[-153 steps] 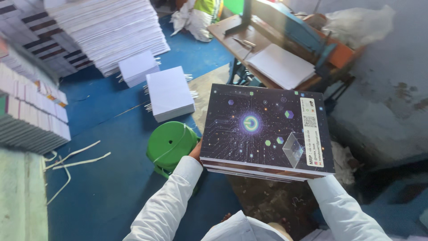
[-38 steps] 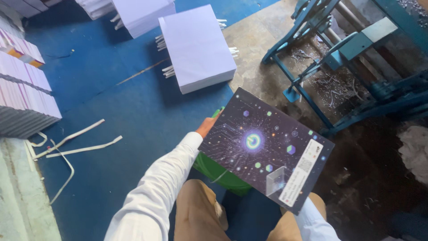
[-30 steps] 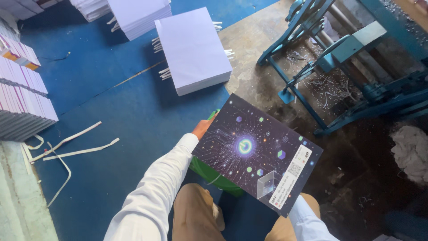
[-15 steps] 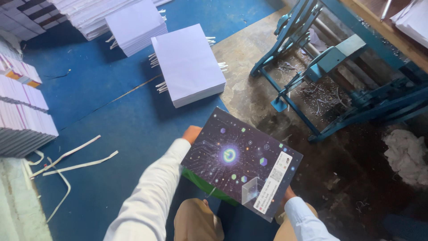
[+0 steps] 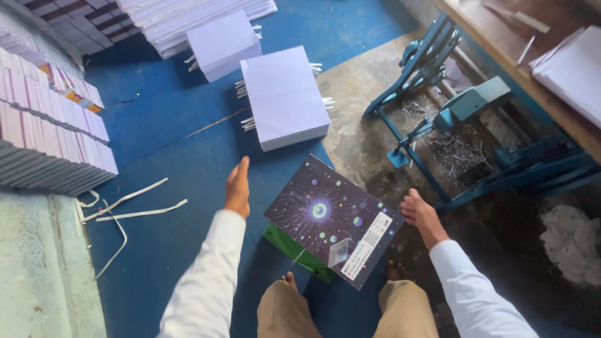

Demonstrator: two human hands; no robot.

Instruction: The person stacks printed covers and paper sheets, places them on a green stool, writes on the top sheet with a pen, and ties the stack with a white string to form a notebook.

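A stack of books with a dark starry cover (image 5: 328, 219) lies on a green round stool (image 5: 294, 247) in front of my knees. My left hand (image 5: 238, 186) hovers open just left of the stack, not touching it. At the stack's right corner my right hand (image 5: 421, 214) is open too, its fingers apart and clear of the cover. Both arms wear white sleeves.
A white paper stack (image 5: 285, 97) lies on the blue floor ahead, a smaller stack (image 5: 222, 42) behind it. Piled books (image 5: 53, 134) line the left side. A blue metal machine frame (image 5: 463, 134) stands at the right, under a wooden table (image 5: 532, 75). White straps (image 5: 128, 203) lie loose.
Both hands held the book stack and lowered it onto the green stool. They have now let go and moved apart to either side.
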